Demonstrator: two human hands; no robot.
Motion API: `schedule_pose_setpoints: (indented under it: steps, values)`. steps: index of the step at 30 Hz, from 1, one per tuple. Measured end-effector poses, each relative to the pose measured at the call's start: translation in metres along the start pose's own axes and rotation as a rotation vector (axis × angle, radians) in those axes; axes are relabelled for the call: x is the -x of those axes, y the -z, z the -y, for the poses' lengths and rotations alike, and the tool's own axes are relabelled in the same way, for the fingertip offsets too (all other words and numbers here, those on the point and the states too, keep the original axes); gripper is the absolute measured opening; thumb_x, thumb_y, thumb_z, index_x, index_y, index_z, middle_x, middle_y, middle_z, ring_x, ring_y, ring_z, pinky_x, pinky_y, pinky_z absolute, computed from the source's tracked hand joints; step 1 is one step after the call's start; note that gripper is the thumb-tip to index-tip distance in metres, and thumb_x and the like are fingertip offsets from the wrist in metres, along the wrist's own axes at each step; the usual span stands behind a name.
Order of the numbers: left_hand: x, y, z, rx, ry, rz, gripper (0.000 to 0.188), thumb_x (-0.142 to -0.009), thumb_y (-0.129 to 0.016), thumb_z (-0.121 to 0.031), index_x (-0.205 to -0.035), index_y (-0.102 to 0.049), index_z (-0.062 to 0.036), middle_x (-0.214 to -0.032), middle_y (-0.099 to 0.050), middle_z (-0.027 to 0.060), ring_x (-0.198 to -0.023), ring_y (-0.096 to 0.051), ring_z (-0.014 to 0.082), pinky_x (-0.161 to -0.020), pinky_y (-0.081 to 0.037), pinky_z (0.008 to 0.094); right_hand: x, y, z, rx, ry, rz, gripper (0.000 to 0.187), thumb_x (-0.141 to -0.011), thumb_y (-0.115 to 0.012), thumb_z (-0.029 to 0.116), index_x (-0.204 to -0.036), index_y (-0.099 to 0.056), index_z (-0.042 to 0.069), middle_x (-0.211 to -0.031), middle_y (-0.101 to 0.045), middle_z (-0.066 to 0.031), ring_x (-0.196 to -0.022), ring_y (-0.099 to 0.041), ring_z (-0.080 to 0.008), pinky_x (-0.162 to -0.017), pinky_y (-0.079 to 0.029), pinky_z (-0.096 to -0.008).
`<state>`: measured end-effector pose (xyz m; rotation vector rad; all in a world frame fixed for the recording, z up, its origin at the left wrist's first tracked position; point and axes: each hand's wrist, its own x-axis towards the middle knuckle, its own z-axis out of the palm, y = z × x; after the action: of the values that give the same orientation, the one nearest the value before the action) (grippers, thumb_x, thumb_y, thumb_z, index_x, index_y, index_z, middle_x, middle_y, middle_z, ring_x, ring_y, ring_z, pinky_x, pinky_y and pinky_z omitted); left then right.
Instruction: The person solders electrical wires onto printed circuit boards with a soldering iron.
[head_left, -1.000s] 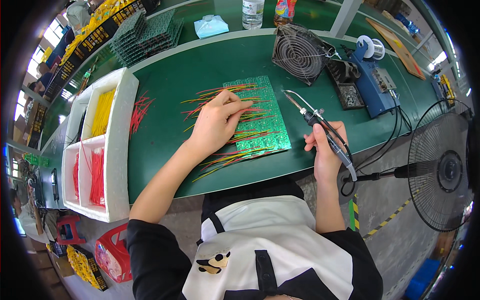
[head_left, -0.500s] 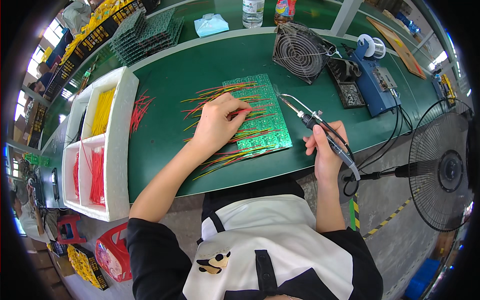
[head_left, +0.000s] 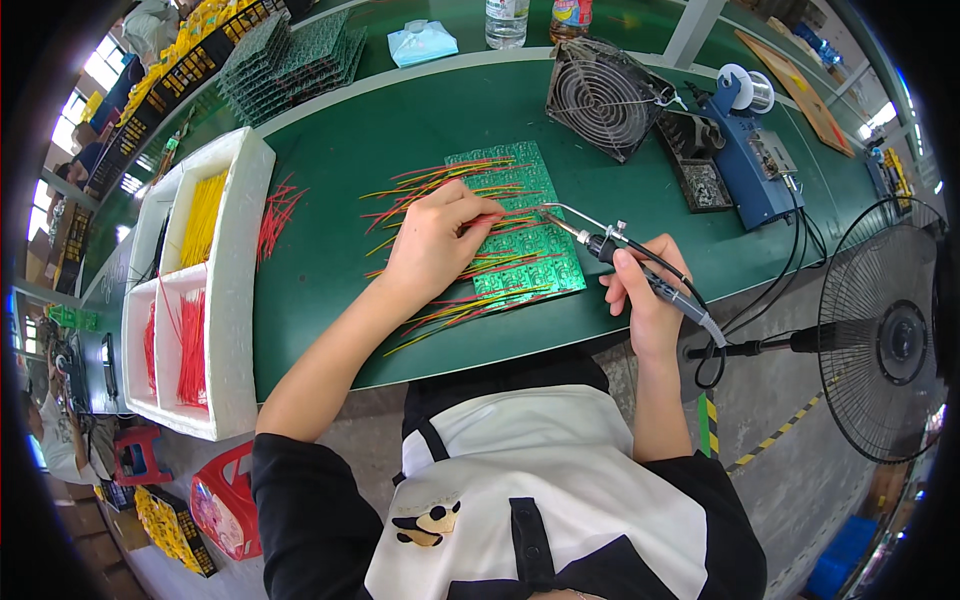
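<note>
A green panel of circuit boards [head_left: 562, 268] lies on the workbench with red and yellow wires [head_left: 425, 325] along it, their loose ends trailing left. My left hand [head_left: 432, 240] rests over the wires, thumb and forefinger pinched on a red wire [head_left: 517, 212] at the board. In my right hand [head_left: 652, 310] is a soldering iron [head_left: 603, 248] with a thin curved metal feed tube. Its tip points left and meets the board close to the end of the pinched wire; whether it touches the wire is too small to tell.
At left stands a white foam box [head_left: 232, 330] of yellow and red wires, beside a loose red bunch [head_left: 278, 222]. Behind the panel is a square fan [head_left: 600, 105]; a blue soldering station [head_left: 750, 165] with solder spool stands farther right. A pedestal fan [head_left: 890, 330] is beyond the bench.
My right hand has brought the soldering iron's tip left and down onto the board, near my left fingers. My left hand stays almost in place, still pinching the red wire.
</note>
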<state>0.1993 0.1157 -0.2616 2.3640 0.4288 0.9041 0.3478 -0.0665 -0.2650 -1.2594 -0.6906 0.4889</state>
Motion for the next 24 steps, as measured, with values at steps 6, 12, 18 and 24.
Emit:
schedule_pose_setpoints:
  steps: [6,12,18,24]
  values:
    - [-0.001,-0.001,0.0,0.037,0.021,-0.009,0.013,-0.074,-0.065,0.001,-0.086,-0.068,-0.0047,-0.073,-0.057,0.0055,-0.058,-0.052,0.0135,-0.052,-0.042,0.0246,0.001,0.001,0.001,-0.004,0.001,0.023,0.02,-0.082,-0.065,0.011,-0.079,-0.047,0.002,-0.058,-0.056,-0.0066,-0.044,-0.05,-0.0069,-0.043,-0.043,-0.0189]
    - [0.0,0.0,0.001,0.029,0.024,-0.006,0.013,-0.074,-0.065,0.001,-0.085,-0.068,-0.0041,-0.073,-0.058,0.0058,-0.058,-0.052,0.0135,-0.052,-0.043,0.0244,0.001,-0.001,0.001,0.012,-0.02,0.026,0.02,-0.082,-0.065,0.011,-0.079,-0.048,0.002,-0.059,-0.057,-0.0073,-0.045,-0.051,-0.0072,-0.041,-0.041,-0.0187]
    - [0.0,0.0,0.001,0.007,0.034,0.004,0.012,-0.075,-0.065,0.0,-0.085,-0.068,-0.0036,-0.074,-0.058,0.006,-0.059,-0.053,0.0138,-0.053,-0.044,0.0241,0.0,0.004,-0.002,-0.034,-0.004,0.015,0.02,-0.083,-0.064,0.012,-0.08,-0.046,0.003,-0.056,-0.055,-0.0065,-0.044,-0.051,-0.0087,-0.052,-0.049,-0.024]
    - [0.0,0.0,0.001,0.022,0.032,0.008,0.01,-0.075,-0.065,0.0,-0.085,-0.067,-0.0033,-0.079,-0.06,0.0066,-0.062,-0.056,0.0145,-0.054,-0.045,0.0243,-0.001,0.01,0.0,-0.112,0.008,-0.053,0.016,-0.085,-0.06,0.012,-0.081,-0.047,0.004,-0.055,-0.052,-0.0056,-0.042,-0.046,-0.0088,-0.057,-0.051,-0.027]
